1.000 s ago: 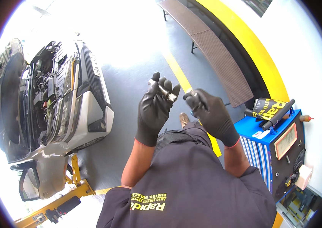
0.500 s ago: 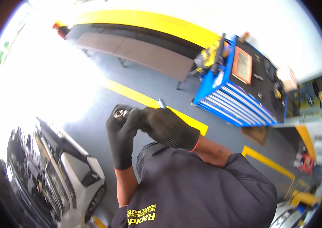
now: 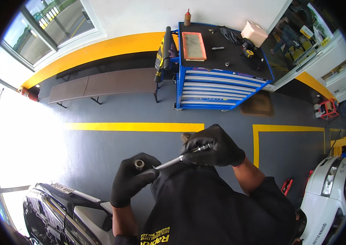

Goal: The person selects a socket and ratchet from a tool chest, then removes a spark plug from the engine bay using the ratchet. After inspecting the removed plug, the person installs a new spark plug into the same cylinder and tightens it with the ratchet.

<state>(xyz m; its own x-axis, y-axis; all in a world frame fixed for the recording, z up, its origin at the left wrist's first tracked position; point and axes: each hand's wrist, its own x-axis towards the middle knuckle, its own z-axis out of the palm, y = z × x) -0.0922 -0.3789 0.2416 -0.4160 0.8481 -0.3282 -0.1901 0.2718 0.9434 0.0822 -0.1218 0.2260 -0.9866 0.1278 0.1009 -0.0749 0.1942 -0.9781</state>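
Both my hands wear black work gloves and meet in front of my dark shirt. My left hand [image 3: 134, 179] is closed around a silver socket [image 3: 139, 164], whose round open end faces up. A slim metal extension bar [image 3: 169, 163] runs slantwise between the hands, its lower end reaching the left thumb. Closed on the upper part of that bar is my right hand [image 3: 214, 149], with a darker jointed metal piece showing between its fingers. Whether the bar and socket are joined is hidden by the left glove.
A blue tool cabinet [image 3: 218, 87] stands ahead, carrying an orange-framed air filter [image 3: 194, 46], gloves, a drill and small tools. Left of it is a brown bench [image 3: 112, 83]. Cars flank me: an opened one [image 3: 58, 214] lower left and a white one [image 3: 324, 196] lower right.
My view has swung toward the cabinet. The hands have moved apart, and the metal bar now shows between them; before, the socket showed in the left hand.
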